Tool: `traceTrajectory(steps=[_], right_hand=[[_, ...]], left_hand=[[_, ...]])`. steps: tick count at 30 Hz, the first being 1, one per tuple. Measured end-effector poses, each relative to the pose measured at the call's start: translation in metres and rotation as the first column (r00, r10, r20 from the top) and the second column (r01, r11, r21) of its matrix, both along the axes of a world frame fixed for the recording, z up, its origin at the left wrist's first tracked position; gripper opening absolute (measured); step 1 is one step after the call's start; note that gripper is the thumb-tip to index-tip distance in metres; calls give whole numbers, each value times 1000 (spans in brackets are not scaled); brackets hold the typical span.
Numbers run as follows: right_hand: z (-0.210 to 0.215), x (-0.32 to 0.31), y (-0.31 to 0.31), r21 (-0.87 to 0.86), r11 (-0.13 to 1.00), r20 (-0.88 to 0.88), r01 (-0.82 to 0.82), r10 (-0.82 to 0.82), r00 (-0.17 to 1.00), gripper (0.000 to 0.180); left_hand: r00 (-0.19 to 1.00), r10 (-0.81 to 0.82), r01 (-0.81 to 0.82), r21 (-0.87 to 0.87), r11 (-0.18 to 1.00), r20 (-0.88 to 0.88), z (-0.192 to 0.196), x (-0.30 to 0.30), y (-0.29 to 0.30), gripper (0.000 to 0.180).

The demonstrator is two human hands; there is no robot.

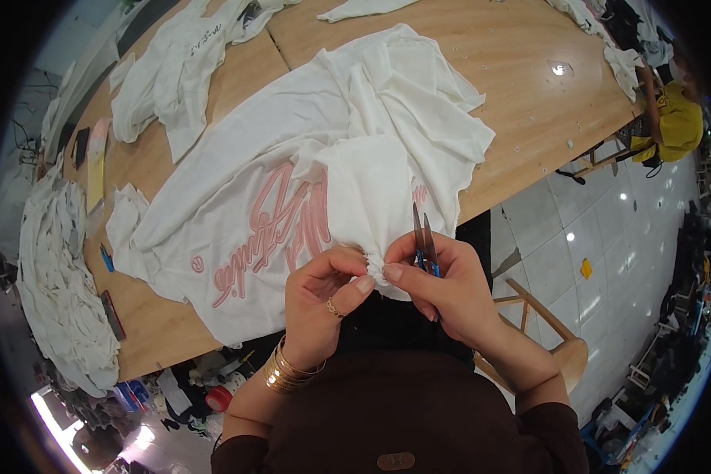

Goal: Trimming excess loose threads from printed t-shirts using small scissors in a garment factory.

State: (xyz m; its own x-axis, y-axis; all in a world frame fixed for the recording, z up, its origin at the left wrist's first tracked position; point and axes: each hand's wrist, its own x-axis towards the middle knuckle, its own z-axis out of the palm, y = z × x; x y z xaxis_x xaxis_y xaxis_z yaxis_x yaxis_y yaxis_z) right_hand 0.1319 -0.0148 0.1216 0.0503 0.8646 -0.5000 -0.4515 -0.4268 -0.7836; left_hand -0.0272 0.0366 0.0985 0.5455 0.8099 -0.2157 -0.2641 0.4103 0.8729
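One pink-lettered white garment (272,130) overhangs the near edge of the table (545,87); our left hand (317,292) and right hand (453,284) pinch its bunched fabric (375,268), the right also holding one pair of scissors (430,246). Two wooden stools (570,362) stand nearby.

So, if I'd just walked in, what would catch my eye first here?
Probably the big white garment with pink lettering, spread over the middle of the wooden table. Then, at its near edge, the left hand and right hand pinch a gathered bit of cloth, the right also holding scissors, blades pointing away from the person. Gold bangles stand out on the left wrist.
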Motion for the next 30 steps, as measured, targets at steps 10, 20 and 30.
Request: traceTrajectory(steps=[10, 20, 30], right_hand=[[2, 0, 2, 81, 995, 233, -57, 37, 972, 11], [6, -1, 7, 45, 996, 182, -74, 65, 981, 12], [-35, -12, -11, 529, 808, 806, -261, -381, 453, 35]], left_hand=[[994, -25, 37, 112, 993, -105, -1, -2, -1, 11], [991, 1, 27, 204, 979, -135, -2, -4, 2, 11], [983, -27, 126, -559, 819, 183, -8, 0, -6, 23]])
